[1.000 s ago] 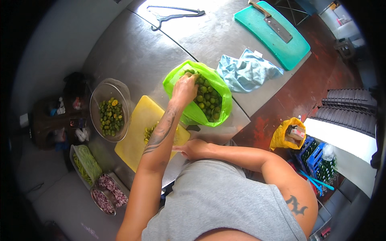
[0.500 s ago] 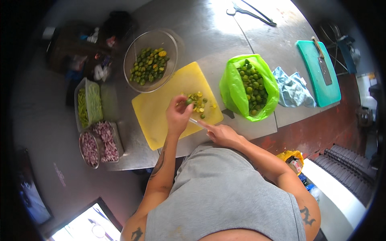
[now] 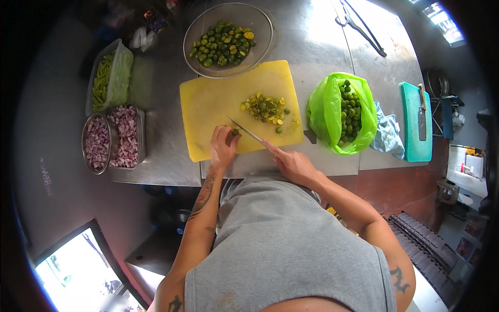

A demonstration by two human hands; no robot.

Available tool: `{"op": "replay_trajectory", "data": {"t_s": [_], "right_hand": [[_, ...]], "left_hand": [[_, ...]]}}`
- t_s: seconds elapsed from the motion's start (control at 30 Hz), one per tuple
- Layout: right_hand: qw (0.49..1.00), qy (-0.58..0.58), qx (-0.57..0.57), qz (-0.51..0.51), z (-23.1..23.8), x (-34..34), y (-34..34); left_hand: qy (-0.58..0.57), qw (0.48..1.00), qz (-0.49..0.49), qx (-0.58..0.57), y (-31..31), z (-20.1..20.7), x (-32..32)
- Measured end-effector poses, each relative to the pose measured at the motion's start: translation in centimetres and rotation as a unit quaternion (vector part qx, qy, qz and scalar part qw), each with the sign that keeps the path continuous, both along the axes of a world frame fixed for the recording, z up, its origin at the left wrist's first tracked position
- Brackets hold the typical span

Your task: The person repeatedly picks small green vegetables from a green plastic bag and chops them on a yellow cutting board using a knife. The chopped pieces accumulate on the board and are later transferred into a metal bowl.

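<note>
Over the near part of a yellow cutting board [image 3: 208, 112], my left hand [image 3: 222, 148] pinches a small green lime [image 3: 235, 132] against the surface. My right hand [image 3: 295, 165] grips a knife [image 3: 245, 129] by its handle, the blade slanting up and left with its tip just above the lime. Farther up the board lies a heap of cut limes [image 3: 264, 108], green skins and yellow flesh mixed, with a few single limes near it. Behind the board a sieve-like round bowl [image 3: 262, 52] holds many green limes and some cut ones.
A bright green plastic bag [image 3: 322, 109] of whole limes stands right of the board, beside a light blue cloth [image 3: 387, 132] and a teal board [image 3: 410, 143] with another knife. Left are containers of chopped red onion [image 3: 125, 132] and sliced green vegetable [image 3: 102, 80]. Tongs [image 3: 358, 28] lie at the back.
My left hand has lowered the lime from beside the cut heap to the board's near part. The knife now points at it. The whole view has shifted and turned.
</note>
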State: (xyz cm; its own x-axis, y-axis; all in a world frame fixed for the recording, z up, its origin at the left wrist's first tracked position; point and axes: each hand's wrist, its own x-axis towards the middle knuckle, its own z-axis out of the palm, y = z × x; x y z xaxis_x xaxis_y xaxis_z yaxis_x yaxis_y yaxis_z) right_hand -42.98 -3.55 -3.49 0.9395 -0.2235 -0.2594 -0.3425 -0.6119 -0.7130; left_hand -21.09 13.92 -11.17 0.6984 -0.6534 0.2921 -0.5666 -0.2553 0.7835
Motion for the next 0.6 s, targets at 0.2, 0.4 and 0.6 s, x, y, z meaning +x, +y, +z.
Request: {"op": "replay_trajectory", "data": {"t_s": [0.2, 0.4, 0.6], "right_hand": [[1.0, 0.015, -0.008, 0.013, 2.0, -0.7, -0.1], [0.998, 0.04, -0.032, 0.029, 3.2, -0.6, -0.1], [0.998, 0.044, -0.036, 0.037, 2.9, 0.9, -0.1]], "left_hand": [[0.012, 1.0, -0.018, 0.013, -0.2, 0.0, 0.4], [0.022, 0.999, -0.02, -0.016, -0.3, 0.0, 0.6], [0.03, 0.999, -0.018, -0.024, -0.1, -0.2, 0.6]]}}
